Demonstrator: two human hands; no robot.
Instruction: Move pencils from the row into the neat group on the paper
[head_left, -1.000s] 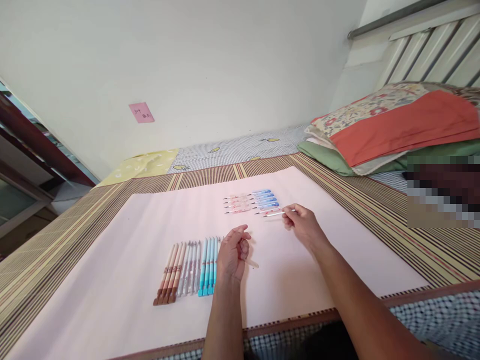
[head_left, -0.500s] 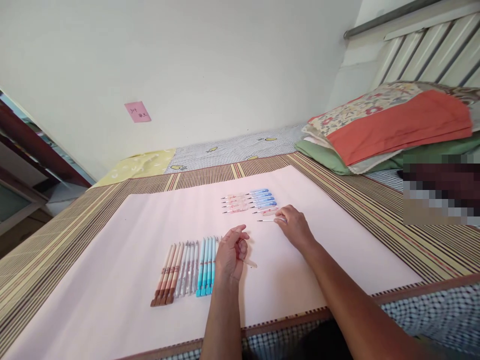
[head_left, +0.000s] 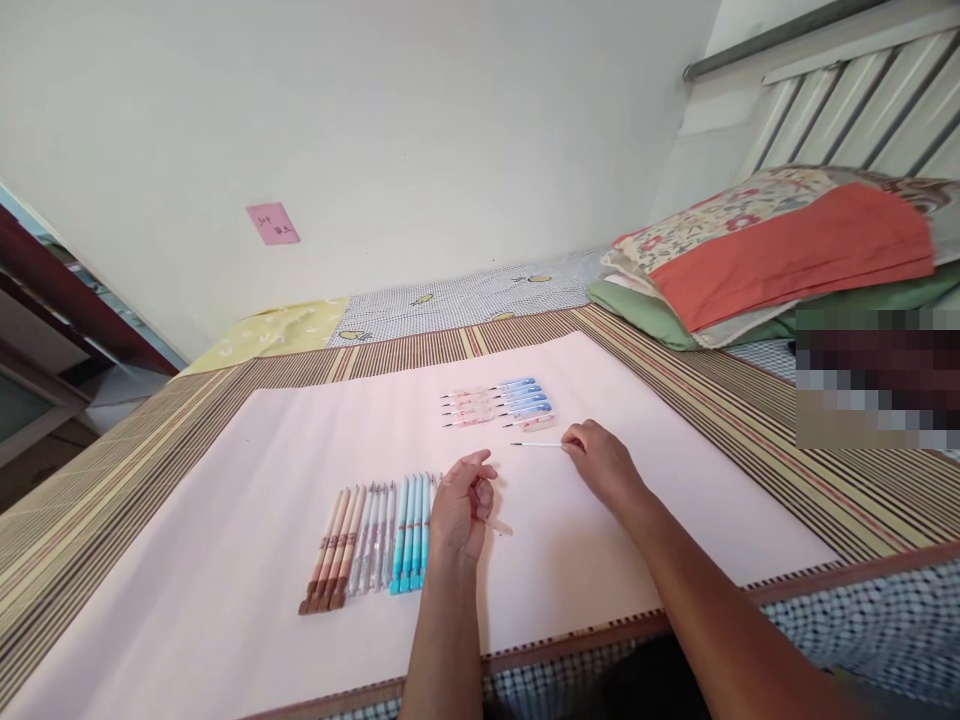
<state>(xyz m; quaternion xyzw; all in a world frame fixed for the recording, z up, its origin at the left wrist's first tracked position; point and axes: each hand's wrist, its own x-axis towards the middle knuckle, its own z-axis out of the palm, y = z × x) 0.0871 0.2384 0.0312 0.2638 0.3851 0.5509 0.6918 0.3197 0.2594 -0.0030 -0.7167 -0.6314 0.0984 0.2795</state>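
Note:
My right hand (head_left: 600, 462) pinches the rear end of a thin white pen refill (head_left: 536, 444) with a dark tip pointing left. Just behind the refill lies a group of pens with blue ends (head_left: 531, 398) and pens with clear, pink-patterned barrels (head_left: 474, 408). My left hand (head_left: 463, 505) is curled on the sheet with the index finger partly extended. From under its folded fingers sticks out a pale, translucent pen part (head_left: 500, 526); the rest is hidden. To its left, light-blue pens (head_left: 409, 535) lie partly covered by the wrist.
Clear pens (head_left: 373, 540) and brown-ended pens (head_left: 331, 550) continue the row on the left. A pale pink sheet (head_left: 225, 560) covers the striped mat (head_left: 750, 450). Folded bedding (head_left: 795, 265) lies at the back right, and a pink note (head_left: 272, 224) is on the wall.
My right hand has shifted slightly right, towards the refill's rear end, so more of the refill shows. My left hand stays where it was.

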